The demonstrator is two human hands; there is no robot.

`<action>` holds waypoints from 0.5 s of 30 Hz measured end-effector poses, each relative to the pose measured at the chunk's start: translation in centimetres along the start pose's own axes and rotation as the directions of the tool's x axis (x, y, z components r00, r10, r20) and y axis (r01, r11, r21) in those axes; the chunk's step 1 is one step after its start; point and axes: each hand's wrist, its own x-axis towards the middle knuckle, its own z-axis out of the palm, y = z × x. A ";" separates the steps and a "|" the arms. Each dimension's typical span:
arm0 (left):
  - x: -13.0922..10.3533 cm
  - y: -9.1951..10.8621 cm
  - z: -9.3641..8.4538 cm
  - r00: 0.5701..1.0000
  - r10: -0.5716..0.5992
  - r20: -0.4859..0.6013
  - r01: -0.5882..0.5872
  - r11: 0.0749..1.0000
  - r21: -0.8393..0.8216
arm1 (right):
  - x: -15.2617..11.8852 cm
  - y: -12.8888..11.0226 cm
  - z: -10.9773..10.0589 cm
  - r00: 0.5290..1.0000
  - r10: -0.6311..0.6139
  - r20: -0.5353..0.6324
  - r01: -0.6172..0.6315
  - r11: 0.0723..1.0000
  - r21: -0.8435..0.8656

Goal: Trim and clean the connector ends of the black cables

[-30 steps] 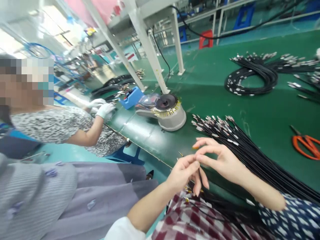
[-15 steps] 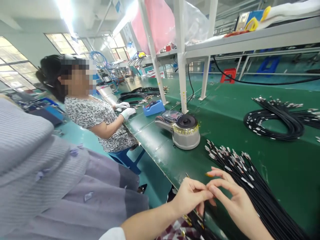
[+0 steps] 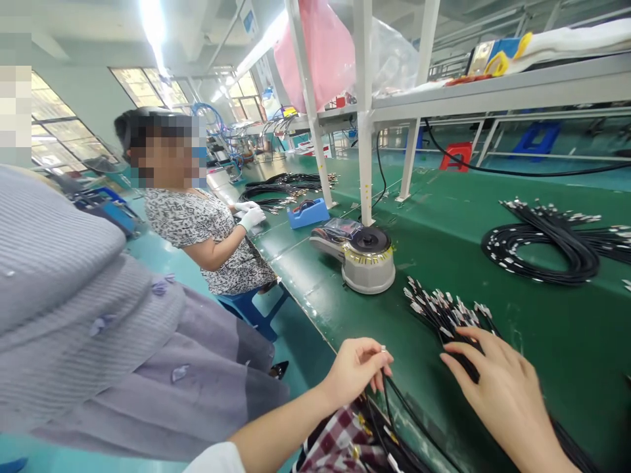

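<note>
My left hand point(image 3: 352, 373) is closed in a pinch on a black cable point(image 3: 413, 412) near the table's front edge. A small pale end of it shows at the fingertips, and the cable hangs down and away to the right. My right hand point(image 3: 505, 387) is over a bundle of black cables point(image 3: 446, 312) with white-tagged ends. Its thumb and fingers are curved and apart; whether the fingertips touch the bundle I cannot tell. More cables with brass-coloured ends point(image 3: 367, 427) lie low, by the checked cloth on my lap.
A round grey tape dispenser point(image 3: 369, 272) stands on the green table point(image 3: 315, 282) beside shelf posts. Coiled black cables point(image 3: 542, 253) lie at the right. A gloved co-worker point(image 3: 217, 243) sits at the left, near a blue tape holder point(image 3: 308, 213). Another person in grey point(image 3: 89, 295) stands closer.
My hands have come apart. The right hand has moved right, over the cable bundle; the left has shifted slightly left with the cable. The seated co-worker's head has turned.
</note>
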 end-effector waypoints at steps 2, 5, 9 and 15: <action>-0.4 -0.6 -0.9 0.976 0.168 -0.137 -0.105 0.919 0.380 | -0.9 1.5 0.1 0.999 -0.039 -0.034 0.030 0.974 -0.224; -1.1 -1.0 -1.6 0.919 0.327 -0.219 -0.066 0.676 0.734 | -2.1 2.2 0.8 0.992 -0.125 -0.013 0.114 0.940 -0.322; -1.5 -0.9 -0.9 0.909 0.417 0.013 -0.254 0.529 0.810 | -2.4 1.6 1.3 0.979 -0.206 -0.008 0.193 0.928 -0.319; -0.8 -2.6 1.0 0.835 0.401 0.377 -0.527 0.382 0.760 | -1.7 1.1 -0.1 0.976 -0.161 -0.148 0.116 0.955 -0.272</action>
